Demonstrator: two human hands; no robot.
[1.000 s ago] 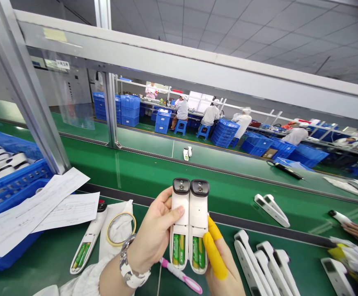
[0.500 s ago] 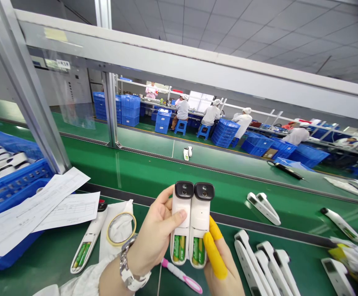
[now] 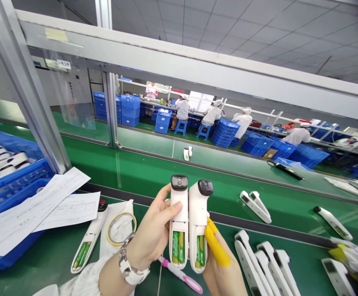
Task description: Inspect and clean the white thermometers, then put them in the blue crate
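My left hand [image 3: 156,224], with a metal watch on its wrist, grips a white infrared thermometer [image 3: 179,213] upright, thumb across its front. Beside it, my right hand [image 3: 220,250], with yellow finger covers, holds a second infrared thermometer [image 3: 198,211], turned slightly so its black sensor head faces right. Both have open battery compartments with green batteries [image 3: 178,246] inside. The two bodies stand close side by side above the green bench. Below them lies a pink and white pen-like tool [image 3: 182,276], partly hidden by my hands.
Left of my hands are a thermometer with batteries [image 3: 88,242], a tape roll [image 3: 121,228], papers [image 3: 58,207] and a blue crate [image 3: 40,172]. Several white thermometers [image 3: 267,267] lie at right. More thermometers [image 3: 255,206] ride the green belt [image 3: 142,176]. A metal post [image 3: 37,86] rises at left.
The right-hand thermometer has turned and separated slightly from the left one, which has shifted a little up and left. Thermometers on the near green belt have moved left.
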